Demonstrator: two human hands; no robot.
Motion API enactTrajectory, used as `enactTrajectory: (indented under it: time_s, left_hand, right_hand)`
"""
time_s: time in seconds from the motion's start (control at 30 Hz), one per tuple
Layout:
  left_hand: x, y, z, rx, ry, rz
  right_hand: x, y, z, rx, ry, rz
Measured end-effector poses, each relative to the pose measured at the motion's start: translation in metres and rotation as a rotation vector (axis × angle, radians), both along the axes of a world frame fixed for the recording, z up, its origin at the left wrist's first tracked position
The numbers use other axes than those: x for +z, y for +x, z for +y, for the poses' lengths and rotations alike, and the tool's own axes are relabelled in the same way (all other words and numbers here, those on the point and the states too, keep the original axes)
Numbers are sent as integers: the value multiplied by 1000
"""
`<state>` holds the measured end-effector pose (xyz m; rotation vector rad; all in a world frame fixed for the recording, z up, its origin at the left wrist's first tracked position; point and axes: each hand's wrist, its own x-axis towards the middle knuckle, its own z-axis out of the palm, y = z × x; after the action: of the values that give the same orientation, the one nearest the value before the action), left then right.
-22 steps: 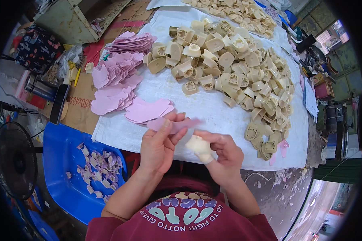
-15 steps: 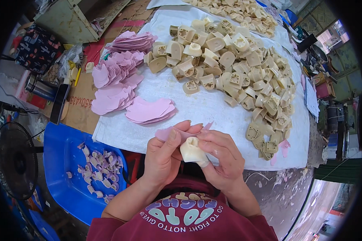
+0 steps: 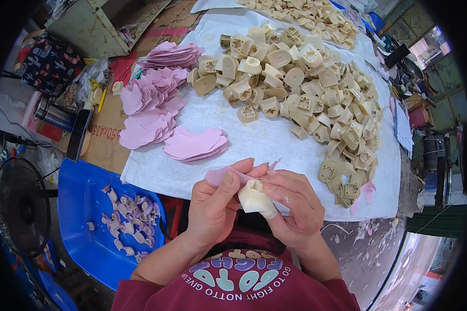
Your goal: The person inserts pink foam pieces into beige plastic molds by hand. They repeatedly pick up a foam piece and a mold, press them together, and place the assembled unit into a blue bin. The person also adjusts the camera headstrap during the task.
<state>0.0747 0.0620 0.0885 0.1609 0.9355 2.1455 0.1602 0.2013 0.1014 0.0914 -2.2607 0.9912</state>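
Observation:
A cream shoe heel (image 3: 255,200) is gripped by my right hand (image 3: 298,208), its hollowed end facing up and its smooth side toward me. My left hand (image 3: 211,206) pinches a pink curved piece of thin material (image 3: 219,177) between thumb and fingers. The pink piece runs along the far side of the heel, and its narrow tip shows beyond my right fingers. Light-coloured coverings wrap the right thumb and the fingers partly hide where piece and heel meet. Just past my hands lies a fanned stack of similar pink pieces (image 3: 196,143).
A large heap of beige heels (image 3: 296,83) covers the white sheet (image 3: 238,136) on the table. More pink stacks (image 3: 153,90) lie at the left. A blue basin (image 3: 83,243) below holds several pinkish-purple wrapped heels (image 3: 127,217). A black fan (image 3: 21,207) stands far left.
Both hands have shifted slightly to the right with the heel and the pink piece. My right fingers have moved along the piece's edge; both hands keep their hold.

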Motion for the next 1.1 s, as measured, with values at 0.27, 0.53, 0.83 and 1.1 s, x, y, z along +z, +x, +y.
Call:
enactTrajectory:
  time_s: [0.27,0.53,0.83,1.1]
  left_hand:
    - [3,-5,1,8,-106,118]
    - [-11,-15,-8,-15,-234,149]
    - [-1,-9,-3,-142,-809,1091]
    - [-14,-38,-13,-368,-309,295]
  right_hand:
    - [-4,-8,4,-107,166,27]
    - [5,-11,9,-114,333,-166]
    - [-17,-12,8,-68,347,-327]
    - [-13,-9,17,90,247,-193]
